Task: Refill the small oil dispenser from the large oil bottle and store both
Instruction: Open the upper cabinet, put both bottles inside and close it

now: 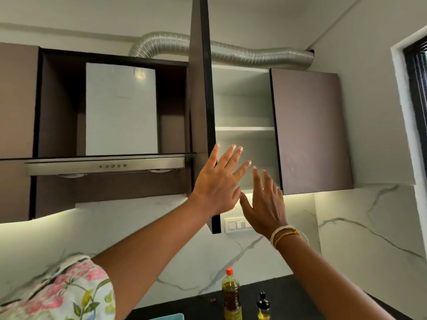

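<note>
Both bottles (232, 296) below raised hands (240, 192)

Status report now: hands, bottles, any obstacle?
Left hand and right hand open, raised at the open cabinet. Oil bottle and dispenser on the counter. No obstacle seen.

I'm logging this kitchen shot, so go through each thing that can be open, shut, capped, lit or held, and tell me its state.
Dark brown wall cabinet left door: swung open, edge-on to the camera.
Dark brown right door: partly open.
White cabinet shelves: bare where visible.
Large oil bottle with red cap: capped, upright on the black counter.
Small oil dispenser with black top: upright, beside it.
Left hand: open, empty.
Right hand: open, empty.
Under-cabinet light: on.
</note>
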Tool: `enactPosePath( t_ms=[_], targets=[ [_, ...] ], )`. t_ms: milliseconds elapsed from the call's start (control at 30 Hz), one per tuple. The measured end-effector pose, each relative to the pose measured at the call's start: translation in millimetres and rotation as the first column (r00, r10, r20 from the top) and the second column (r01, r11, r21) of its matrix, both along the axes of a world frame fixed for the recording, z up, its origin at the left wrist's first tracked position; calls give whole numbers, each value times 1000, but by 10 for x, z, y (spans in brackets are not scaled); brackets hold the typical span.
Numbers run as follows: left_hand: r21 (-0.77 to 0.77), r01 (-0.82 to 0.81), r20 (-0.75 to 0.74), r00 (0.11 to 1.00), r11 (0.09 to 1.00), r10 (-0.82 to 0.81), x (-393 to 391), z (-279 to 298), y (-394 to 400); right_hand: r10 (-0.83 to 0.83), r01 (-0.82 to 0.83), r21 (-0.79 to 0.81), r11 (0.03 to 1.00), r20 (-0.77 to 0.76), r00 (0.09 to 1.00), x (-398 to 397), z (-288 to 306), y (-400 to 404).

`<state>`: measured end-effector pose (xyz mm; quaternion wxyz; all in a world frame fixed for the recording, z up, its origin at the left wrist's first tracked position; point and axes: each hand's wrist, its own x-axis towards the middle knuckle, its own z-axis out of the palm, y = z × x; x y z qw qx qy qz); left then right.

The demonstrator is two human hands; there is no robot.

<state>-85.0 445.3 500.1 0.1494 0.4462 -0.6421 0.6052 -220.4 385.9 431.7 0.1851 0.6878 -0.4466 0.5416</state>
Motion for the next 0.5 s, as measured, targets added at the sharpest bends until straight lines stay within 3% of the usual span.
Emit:
enactPosePath(
  t_ms=[133,267,400,500],
  targets=[
    [18,14,-153,988,1000,-11,-424,-280,-295,-62,63,10,998,-75,995,-262,-77,-305],
    [68,113,-397,915,991,-77,-820,-545,-656,-58,65,72,995,-92,994,-574,-314,-698],
    [175,93,-555,831,980,20,-1018,-1040,-1092,-13,32,142,989,-134,991,-828,-782,-1055],
    [290,77,-624,771,954,127,-1076,-1520,-1419,52,16,279,960,-234,971,-936,-1296,-1310]
  ],
)
